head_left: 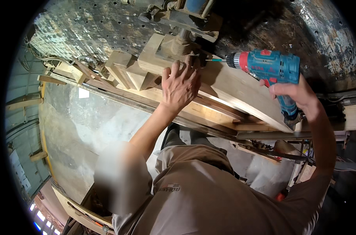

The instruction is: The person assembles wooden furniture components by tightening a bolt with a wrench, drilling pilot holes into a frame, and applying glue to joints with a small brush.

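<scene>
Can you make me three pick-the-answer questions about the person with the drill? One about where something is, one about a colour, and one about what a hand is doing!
1. Where does the drill tip point?
A. at the floor
B. toward the fingertips of the left hand on the wooden block
C. at the ceiling

2. What colour is the drill body?
A. yellow
B. green
C. blue with red parts

3. What is the right hand doing?
A. gripping the drill handle
B. lying flat on the wood
C. hanging empty

Answers: B, the bit ends beside the fingers; C, blue casing, red collar; A, fingers wrap the handle.
</scene>
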`<state>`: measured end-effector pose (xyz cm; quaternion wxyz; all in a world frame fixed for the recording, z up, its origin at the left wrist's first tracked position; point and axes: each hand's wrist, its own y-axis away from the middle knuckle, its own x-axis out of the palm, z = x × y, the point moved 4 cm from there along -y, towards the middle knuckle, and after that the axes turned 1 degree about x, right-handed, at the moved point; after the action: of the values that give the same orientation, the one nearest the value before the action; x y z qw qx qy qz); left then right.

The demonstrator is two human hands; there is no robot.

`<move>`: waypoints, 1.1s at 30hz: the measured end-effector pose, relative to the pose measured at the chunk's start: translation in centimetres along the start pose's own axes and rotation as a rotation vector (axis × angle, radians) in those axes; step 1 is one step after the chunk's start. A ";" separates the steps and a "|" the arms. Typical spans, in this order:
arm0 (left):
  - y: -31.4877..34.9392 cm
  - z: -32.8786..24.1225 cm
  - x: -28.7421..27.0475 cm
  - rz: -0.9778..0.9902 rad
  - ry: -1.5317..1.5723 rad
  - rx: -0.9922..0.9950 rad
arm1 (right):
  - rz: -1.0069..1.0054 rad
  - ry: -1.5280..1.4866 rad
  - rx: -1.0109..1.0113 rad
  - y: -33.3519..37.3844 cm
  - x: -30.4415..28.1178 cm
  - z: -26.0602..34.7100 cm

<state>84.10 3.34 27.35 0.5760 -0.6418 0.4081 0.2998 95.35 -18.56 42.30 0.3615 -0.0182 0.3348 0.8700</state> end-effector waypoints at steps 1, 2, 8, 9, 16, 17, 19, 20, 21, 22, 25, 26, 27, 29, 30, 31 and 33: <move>0.0 0.2 0.1 0.012 0.003 0.002 | 0.008 0.037 0.038 -0.6 0.0 0.6; 0.1 0.4 0.2 0.023 0.005 0.004 | -0.014 0.051 0.070 -1.3 -0.1 1.0; 0.1 0.9 0.6 0.073 0.006 0.012 | 0.074 0.065 0.143 -3.4 0.2 2.9; 0.2 0.9 0.6 0.076 0.010 0.010 | 0.089 0.081 0.132 -3.8 0.2 3.2; 0.3 1.0 1.0 0.065 0.013 -0.005 | 0.149 0.282 0.137 -5.6 0.0 5.0; 0.4 1.0 1.1 0.078 0.019 -0.012 | 0.157 0.313 0.130 -5.7 0.0 5.3; 0.4 1.1 1.1 0.090 0.024 -0.021 | 0.164 0.339 0.116 -5.9 -0.1 5.9; 0.4 1.1 1.1 0.093 0.026 -0.022 | 0.163 0.331 0.114 -6.0 0.0 6.0; 0.4 1.1 1.1 0.092 0.025 -0.022 | 0.164 0.324 0.112 -6.0 0.0 6.1; 0.4 1.1 1.2 0.100 0.024 -0.022 | 0.167 0.328 0.111 -6.1 0.1 6.2; 0.4 1.0 1.2 0.104 0.011 -0.022 | 0.178 0.334 0.122 -6.3 0.3 6.4; 0.4 1.0 1.3 0.098 0.008 -0.024 | 0.179 0.333 0.135 -6.3 0.4 6.4; 0.4 1.0 1.3 0.093 0.006 -0.024 | 0.187 0.331 0.158 -6.3 0.4 6.4; 0.4 1.0 1.4 0.091 -0.004 -0.024 | 0.180 0.337 0.137 -6.3 0.5 6.6; 0.4 1.0 1.4 0.092 -0.011 -0.025 | 0.183 0.341 0.130 -6.3 0.6 6.7; 0.4 0.9 1.5 0.093 -0.008 -0.026 | 0.171 0.360 0.132 -6.3 0.5 6.6; 0.4 0.9 1.5 0.088 -0.002 -0.032 | 0.151 0.400 0.136 -6.4 0.4 6.5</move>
<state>84.51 3.95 25.72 0.5522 -0.6322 0.4304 0.3320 100.49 -11.14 43.60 0.2222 -0.1409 0.4580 0.8491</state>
